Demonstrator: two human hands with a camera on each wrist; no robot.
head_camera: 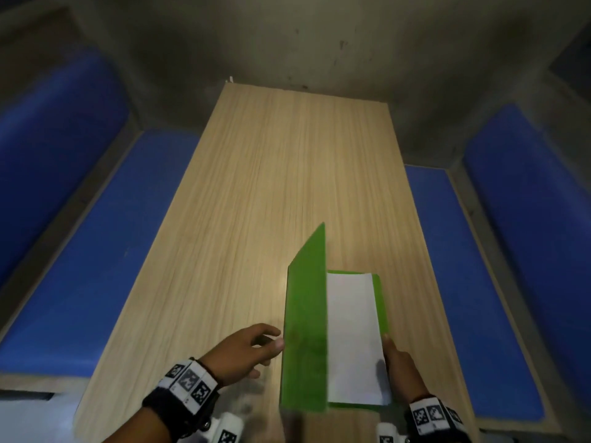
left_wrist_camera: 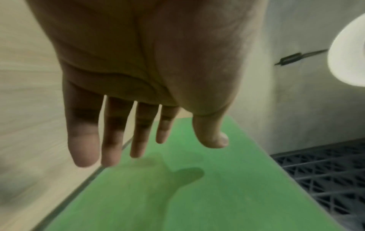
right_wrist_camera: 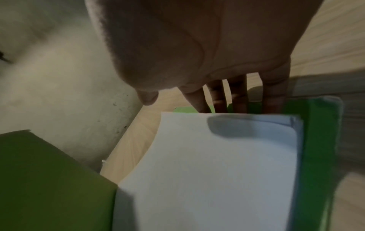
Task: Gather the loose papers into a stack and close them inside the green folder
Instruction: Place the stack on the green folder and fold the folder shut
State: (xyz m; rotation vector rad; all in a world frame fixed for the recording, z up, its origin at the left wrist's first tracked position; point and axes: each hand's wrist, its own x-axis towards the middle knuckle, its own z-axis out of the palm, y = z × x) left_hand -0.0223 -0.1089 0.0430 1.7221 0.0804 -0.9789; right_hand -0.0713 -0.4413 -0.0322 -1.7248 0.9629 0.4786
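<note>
The green folder lies on the near right of the wooden table [head_camera: 271, 174]. Its front cover [head_camera: 305, 330] stands raised, roughly upright along the spine. A stack of white papers [head_camera: 351, 330] rests on the back half [head_camera: 382, 302]. My left hand [head_camera: 271, 338] is at the cover's outer face with its fingers straight and spread [left_wrist_camera: 138, 132]; whether it touches the cover [left_wrist_camera: 197, 195] is unclear. My right hand [head_camera: 391, 350] is at the stack's right edge, its straight fingers [right_wrist_camera: 217, 96] against the edge of the papers [right_wrist_camera: 217, 164]. It grips nothing.
Blue padded benches [head_camera: 105, 235] [head_camera: 447, 251] run along both long sides of the table. A grey wall [head_camera: 319, 43] closes off the far end. A dark lattice crate [left_wrist_camera: 326, 179] shows low in the left wrist view.
</note>
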